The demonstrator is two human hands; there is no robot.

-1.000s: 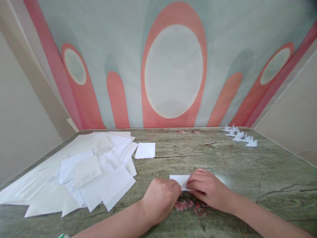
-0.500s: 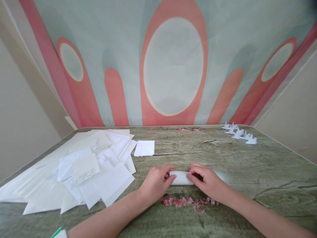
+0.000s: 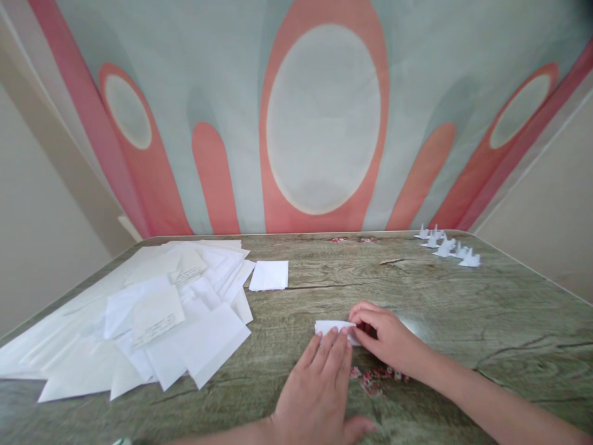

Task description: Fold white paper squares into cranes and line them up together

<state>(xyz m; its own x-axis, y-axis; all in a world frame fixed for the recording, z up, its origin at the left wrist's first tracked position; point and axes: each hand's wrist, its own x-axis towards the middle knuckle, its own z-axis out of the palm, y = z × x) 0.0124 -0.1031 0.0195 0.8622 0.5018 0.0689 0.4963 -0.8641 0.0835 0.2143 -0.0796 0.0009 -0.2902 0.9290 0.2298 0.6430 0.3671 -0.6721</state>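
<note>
A small folded strip of white paper [image 3: 330,326] lies on the wood-grain table [image 3: 463,315] in front of me. My left hand [image 3: 320,386] lies flat, fingers stretched out together, with its fingertips pressing on the near edge of the strip. My right hand [image 3: 386,337] is curled, and its fingers pinch the strip's right end. Small pink marks [image 3: 375,378] show on the table just below my right hand.
A loose pile of white paper sheets [image 3: 152,315] covers the left of the table, with one small white square [image 3: 269,275] apart at its right. Several small folded white paper figures [image 3: 447,247] stand at the far right corner. A pink and grey patterned wall [image 3: 319,117] rises behind.
My left hand has let go of the strip's left end, drawn back toward me and flattened, its fingertips now pressing on the paper. My right hand stays at the right end.
</note>
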